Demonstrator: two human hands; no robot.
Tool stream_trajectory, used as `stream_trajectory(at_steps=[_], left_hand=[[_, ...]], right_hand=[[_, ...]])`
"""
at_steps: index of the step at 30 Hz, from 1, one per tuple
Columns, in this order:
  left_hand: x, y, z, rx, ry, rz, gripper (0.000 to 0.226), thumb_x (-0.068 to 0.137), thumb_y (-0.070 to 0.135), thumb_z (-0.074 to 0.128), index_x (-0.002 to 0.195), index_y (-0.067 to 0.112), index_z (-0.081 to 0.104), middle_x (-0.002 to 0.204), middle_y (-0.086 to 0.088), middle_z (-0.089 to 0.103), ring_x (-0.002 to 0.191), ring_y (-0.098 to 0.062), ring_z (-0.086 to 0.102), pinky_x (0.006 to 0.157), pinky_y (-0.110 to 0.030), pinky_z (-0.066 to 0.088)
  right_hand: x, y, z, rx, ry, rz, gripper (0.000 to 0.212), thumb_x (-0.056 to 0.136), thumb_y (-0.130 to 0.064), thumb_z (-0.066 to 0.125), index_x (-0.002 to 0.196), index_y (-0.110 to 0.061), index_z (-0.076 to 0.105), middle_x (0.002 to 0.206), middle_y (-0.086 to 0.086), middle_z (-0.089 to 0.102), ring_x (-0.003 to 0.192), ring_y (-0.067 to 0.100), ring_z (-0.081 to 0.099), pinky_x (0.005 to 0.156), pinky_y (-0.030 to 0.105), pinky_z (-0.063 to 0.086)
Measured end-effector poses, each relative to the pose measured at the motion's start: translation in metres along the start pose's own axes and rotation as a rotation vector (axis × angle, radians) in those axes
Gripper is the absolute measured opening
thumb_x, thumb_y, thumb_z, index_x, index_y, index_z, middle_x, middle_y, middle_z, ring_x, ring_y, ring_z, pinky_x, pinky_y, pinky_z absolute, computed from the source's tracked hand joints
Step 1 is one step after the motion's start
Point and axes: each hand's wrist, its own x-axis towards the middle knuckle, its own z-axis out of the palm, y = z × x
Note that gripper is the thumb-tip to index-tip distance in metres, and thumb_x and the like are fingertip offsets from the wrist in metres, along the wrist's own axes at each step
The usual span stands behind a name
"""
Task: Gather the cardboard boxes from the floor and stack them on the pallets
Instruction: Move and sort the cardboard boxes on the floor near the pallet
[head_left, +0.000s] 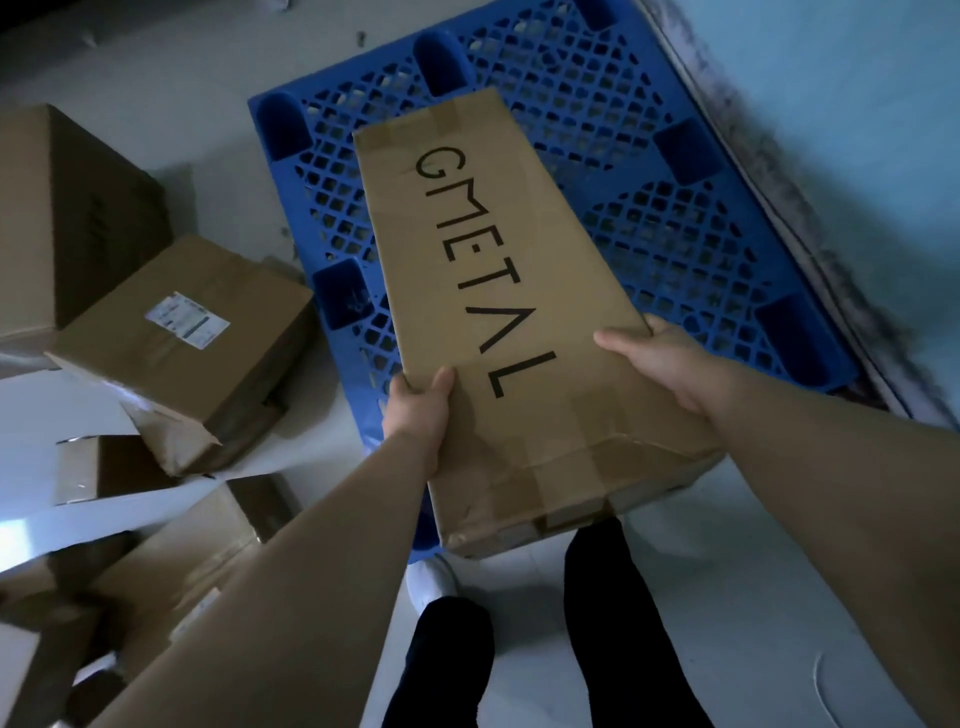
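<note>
A long flat cardboard box (498, 291) printed "GMETAL" is held above a blue plastic pallet (649, 171) that lies on the floor. My left hand (418, 410) grips the box's left long edge near its close end. On the opposite long edge, my right hand (660, 358) holds the box with the thumb on top. The box's far end reaches over the middle of the pallet; its taped near end hangs over the pale floor in front of my legs. The pallet's lattice top carries nothing else.
Several cardboard boxes lie piled on the floor at the left, among them one with a white label (182, 343) and a large one (67, 208) behind it. A wall (857, 104) with a dark stained base runs along the pallet's right side. My legs and a white shoe (431, 582) are below.
</note>
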Motion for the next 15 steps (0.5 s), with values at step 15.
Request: stream_trajectory(at_steps=[15], left_hand=[[0.072, -0.026, 0.139, -0.063, 0.0, -0.169, 0.046, 0.093, 0.041, 0.058, 0.133, 0.027, 0.041, 0.112, 0.002, 0.054, 0.098, -0.02, 0.052, 0.085, -0.036, 0.043]], right_hand=[[0.153, 0.059, -0.043, -0.156, -0.009, 0.056, 0.069, 0.089, -0.044, 0.065, 0.147, -0.021, 0.037, 0.136, 0.004, 0.053, 0.121, 0.027, 0.052, 0.096, 0.038, 0.044]])
